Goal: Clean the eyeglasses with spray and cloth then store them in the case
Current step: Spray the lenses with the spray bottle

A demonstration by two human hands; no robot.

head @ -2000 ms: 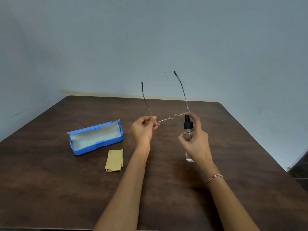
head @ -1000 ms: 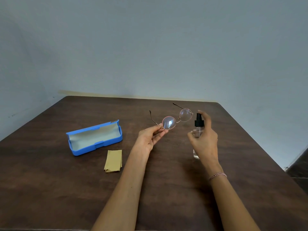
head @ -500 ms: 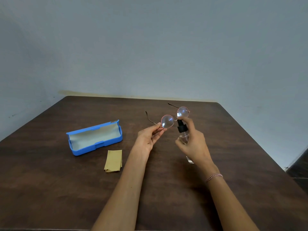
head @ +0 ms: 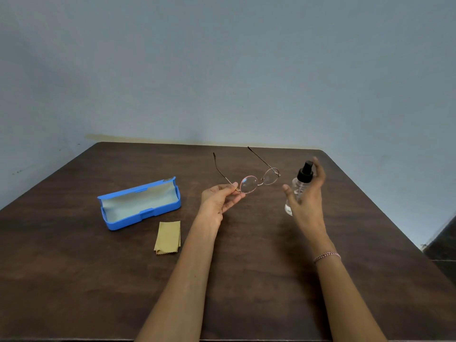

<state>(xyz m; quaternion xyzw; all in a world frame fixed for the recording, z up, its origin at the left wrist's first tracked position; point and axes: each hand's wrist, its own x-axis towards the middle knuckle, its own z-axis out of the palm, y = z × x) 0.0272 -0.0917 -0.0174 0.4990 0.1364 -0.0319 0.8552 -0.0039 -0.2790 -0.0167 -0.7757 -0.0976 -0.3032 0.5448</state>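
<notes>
one dark table, blue case, grey wall

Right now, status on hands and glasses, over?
Left hand pinches round wire-rimmed eyeglasses at the hinge. Right hand holds clear black-capped spray bottle. Nothing blocks; folded yellow cloth, open blue case lie off left.

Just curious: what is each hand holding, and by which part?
The left hand pinches the eyeglasses at the outer edge of one lens, by the hinge. The right hand grips the spray bottle around its clear body, below the black cap.
</notes>
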